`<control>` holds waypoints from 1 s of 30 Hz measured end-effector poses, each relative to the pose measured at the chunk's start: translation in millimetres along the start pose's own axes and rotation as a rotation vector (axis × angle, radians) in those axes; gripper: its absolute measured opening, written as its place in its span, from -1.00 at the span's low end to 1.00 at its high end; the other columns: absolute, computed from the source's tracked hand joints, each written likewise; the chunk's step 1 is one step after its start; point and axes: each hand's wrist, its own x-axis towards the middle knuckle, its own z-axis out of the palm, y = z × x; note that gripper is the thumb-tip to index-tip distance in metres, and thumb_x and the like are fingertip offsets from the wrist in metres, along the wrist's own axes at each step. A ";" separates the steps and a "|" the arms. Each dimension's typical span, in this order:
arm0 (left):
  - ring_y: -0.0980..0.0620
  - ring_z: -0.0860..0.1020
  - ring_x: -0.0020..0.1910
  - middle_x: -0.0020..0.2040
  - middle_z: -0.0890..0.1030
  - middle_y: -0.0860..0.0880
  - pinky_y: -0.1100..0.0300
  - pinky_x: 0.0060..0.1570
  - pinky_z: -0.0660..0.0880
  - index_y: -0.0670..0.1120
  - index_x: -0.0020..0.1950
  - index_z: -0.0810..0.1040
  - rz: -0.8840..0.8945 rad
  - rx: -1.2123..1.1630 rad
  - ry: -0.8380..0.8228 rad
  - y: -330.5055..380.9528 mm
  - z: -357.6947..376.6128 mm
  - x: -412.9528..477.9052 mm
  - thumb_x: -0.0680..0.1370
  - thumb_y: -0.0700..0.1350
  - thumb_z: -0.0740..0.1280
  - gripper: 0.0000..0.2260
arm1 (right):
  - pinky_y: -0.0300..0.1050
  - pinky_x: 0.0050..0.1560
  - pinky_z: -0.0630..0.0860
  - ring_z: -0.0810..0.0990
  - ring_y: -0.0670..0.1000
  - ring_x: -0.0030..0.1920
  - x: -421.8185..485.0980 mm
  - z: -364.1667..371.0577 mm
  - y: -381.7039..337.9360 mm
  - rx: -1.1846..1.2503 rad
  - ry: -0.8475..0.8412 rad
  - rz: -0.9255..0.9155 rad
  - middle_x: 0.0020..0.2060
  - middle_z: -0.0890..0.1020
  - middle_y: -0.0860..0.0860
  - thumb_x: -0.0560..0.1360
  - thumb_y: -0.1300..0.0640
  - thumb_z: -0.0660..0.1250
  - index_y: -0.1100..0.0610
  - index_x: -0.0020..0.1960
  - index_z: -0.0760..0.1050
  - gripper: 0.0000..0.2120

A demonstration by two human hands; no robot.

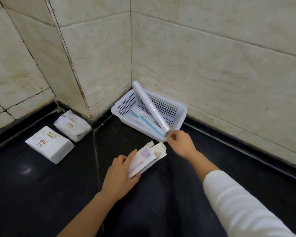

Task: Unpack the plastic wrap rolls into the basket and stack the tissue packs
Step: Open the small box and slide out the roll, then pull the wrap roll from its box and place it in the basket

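Note:
A white perforated basket sits in the tiled corner on a black counter. A plastic wrap roll leans across it, far end on the back rim, near end over the front rim. My right hand pinches that near end. Other rolls with blue stripes lie inside the basket. My left hand holds an opened white carton with a purple label, its torn flaps pointing toward the basket. Two white tissue packs lie apart at the left: one near, one farther back.
Tiled walls enclose the counter at the back and right, with a protruding wall corner between the tissue packs and the basket. A seam runs down the dark counter near the middle.

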 end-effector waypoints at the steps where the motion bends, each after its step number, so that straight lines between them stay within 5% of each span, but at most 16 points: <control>1: 0.11 0.37 0.05 0.09 0.37 0.11 0.18 -0.01 0.46 0.24 0.51 0.05 0.015 0.016 -0.023 5.0 5.0 -5.4 0.42 0.19 0.32 -0.27 | -0.13 -0.23 0.42 0.57 0.07 -0.19 -10.9 0.9 4.9 0.012 0.010 -0.001 -0.18 0.63 0.07 0.49 0.14 0.26 0.14 -0.12 0.55 -0.88; 8: -0.01 0.36 0.12 0.13 0.39 0.01 0.05 0.06 0.44 0.19 0.51 0.04 0.034 0.167 -0.203 35.4 34.2 -22.0 0.47 0.20 0.25 -0.33 | -0.10 -0.12 0.51 0.61 0.06 -0.15 -90.6 17.5 45.9 0.066 0.009 0.144 -0.18 0.64 0.04 0.47 0.13 0.28 0.12 -0.05 0.57 -0.87; 14: -0.10 0.37 0.24 0.27 0.43 -0.10 -0.01 0.16 0.43 -0.01 0.46 0.29 0.269 0.228 -0.104 85.0 45.9 -24.0 0.50 0.13 0.28 -0.43 | -0.05 0.02 0.53 0.61 0.08 -0.02 -170.3 -3.0 88.1 0.129 0.165 0.289 -0.05 0.66 0.06 0.48 0.07 0.30 0.13 0.06 0.57 -0.79; 25: -0.10 0.30 0.37 0.39 0.36 -0.08 -0.01 0.23 0.40 -0.05 0.48 0.24 0.698 0.181 -0.377 327.5 164.4 -103.3 0.58 0.09 0.16 -0.51 | -0.01 0.12 0.51 0.57 0.10 0.09 -364.6 -109.1 254.9 0.105 0.464 0.626 0.07 0.61 0.07 0.49 0.01 0.31 0.15 0.12 0.52 -0.72; 30: -0.10 0.29 0.38 0.41 0.35 -0.08 -0.02 0.24 0.39 -0.06 0.48 0.24 0.761 0.155 -0.454 433.4 248.5 -159.9 0.59 0.07 0.15 -0.52 | -0.05 0.10 0.50 0.57 0.11 0.11 -441.1 -166.3 362.1 0.068 0.486 0.743 0.09 0.60 0.08 0.47 0.00 0.31 0.14 0.14 0.51 -0.69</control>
